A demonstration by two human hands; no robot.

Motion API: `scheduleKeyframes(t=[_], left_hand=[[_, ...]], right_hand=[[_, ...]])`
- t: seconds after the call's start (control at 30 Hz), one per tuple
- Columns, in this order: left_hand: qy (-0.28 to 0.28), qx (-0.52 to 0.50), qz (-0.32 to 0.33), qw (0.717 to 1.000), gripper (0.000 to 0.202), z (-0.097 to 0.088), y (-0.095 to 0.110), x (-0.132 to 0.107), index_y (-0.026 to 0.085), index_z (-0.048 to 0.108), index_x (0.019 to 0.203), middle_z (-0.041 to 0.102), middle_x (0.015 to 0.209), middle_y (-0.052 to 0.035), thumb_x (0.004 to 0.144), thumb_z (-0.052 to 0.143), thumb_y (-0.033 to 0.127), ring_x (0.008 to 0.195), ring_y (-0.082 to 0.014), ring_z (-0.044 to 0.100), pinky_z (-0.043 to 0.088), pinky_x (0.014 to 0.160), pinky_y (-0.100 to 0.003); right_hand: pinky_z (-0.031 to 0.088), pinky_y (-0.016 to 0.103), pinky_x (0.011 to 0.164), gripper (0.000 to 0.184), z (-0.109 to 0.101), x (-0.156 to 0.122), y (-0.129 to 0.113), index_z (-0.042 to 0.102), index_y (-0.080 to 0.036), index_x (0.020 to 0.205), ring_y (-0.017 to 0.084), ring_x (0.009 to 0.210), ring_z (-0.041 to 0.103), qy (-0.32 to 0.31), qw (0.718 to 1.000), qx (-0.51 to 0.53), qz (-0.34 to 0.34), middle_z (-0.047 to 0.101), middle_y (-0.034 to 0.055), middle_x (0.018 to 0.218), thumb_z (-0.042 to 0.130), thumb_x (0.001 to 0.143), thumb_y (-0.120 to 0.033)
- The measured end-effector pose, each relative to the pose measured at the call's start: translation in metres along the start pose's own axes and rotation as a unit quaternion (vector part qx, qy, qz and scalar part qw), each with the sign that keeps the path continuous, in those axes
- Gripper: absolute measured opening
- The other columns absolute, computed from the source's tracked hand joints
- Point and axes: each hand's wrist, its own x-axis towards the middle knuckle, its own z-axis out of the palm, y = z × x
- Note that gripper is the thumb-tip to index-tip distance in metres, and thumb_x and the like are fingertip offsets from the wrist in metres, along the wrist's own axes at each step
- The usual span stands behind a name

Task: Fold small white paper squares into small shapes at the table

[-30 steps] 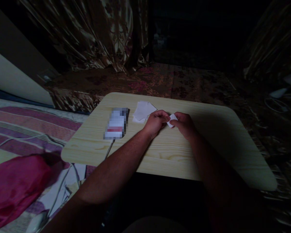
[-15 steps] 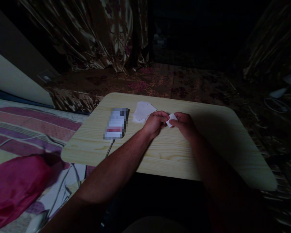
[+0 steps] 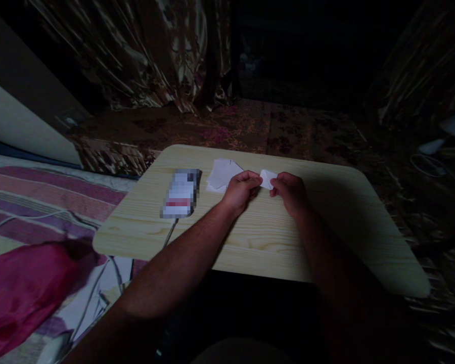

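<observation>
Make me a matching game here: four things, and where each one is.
1 small paper piece
2 paper stack
3 phone
4 pink cloth

A off the table, lower left
B pinched between left hand and right hand
C on the table, left of the paper stack
D on the table, beside the left hand

Pairs: 1-B, 2-D, 3-C, 4-A

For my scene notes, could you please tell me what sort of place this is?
Probably a dim room at home: striped bedding, curtains, and a low table on carpet.
</observation>
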Motion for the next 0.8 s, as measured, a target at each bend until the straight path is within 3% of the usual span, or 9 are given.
scheduleKeyframes(t=[0.23, 0.4, 0.6, 0.8], left_hand=[[-0.001, 0.031, 0.039, 0.999, 0.027, 0.002, 0.0, -0.001, 0.014, 0.066, 0.086, 0.051, 0.054, 0.0047, 0.063, 0.075, 0.027, 0.041, -0.0042, 0.036, 0.02, 0.041, -0.021], [0.007, 0.048, 0.036, 0.998, 0.04, 0.001, 0.001, 0.0, 0.013, 0.068, 0.096, 0.06, 0.061, 0.0034, 0.057, 0.076, 0.02, 0.043, -0.0039, 0.041, 0.027, 0.044, -0.02], [0.061, 0.065, 0.061, 0.994, 0.036, 0.001, 0.0, 0.001, 0.013, 0.066, 0.092, 0.063, 0.063, 0.0015, 0.058, 0.075, 0.019, 0.047, -0.0074, 0.052, 0.035, 0.045, -0.02], [0.049, 0.101, 0.076, 0.991, 0.028, -0.001, -0.004, 0.002, 0.013, 0.064, 0.088, 0.063, 0.06, -0.0001, 0.064, 0.074, 0.023, 0.046, -0.0081, 0.052, 0.036, 0.044, -0.019]], right_hand=[[0.037, 0.023, 0.049, 0.017, -0.004, 0.0, 0.001, 0.057, -0.019, 0.063, 0.01, 0.046, 0.049, 0.01, 0.999, -0.049, -0.015, 0.057, -0.003, 0.048, 0.065, 0.07, -0.032], [0.034, 0.024, 0.046, 0.02, -0.003, 0.0, -0.001, 0.06, -0.019, 0.068, 0.01, 0.043, 0.047, 0.017, 0.998, -0.06, -0.015, 0.056, -0.0035, 0.047, 0.066, 0.071, -0.037], [0.036, 0.024, 0.046, 0.02, -0.002, -0.002, -0.01, 0.053, -0.02, 0.07, 0.01, 0.044, 0.048, 0.052, 0.996, -0.055, -0.039, 0.056, -0.0044, 0.049, 0.066, 0.071, -0.036], [0.037, 0.023, 0.046, 0.016, 0.005, -0.006, -0.016, 0.06, -0.018, 0.073, 0.01, 0.046, 0.051, 0.054, 0.996, -0.069, -0.036, 0.059, -0.0029, 0.053, 0.067, 0.067, -0.031]])
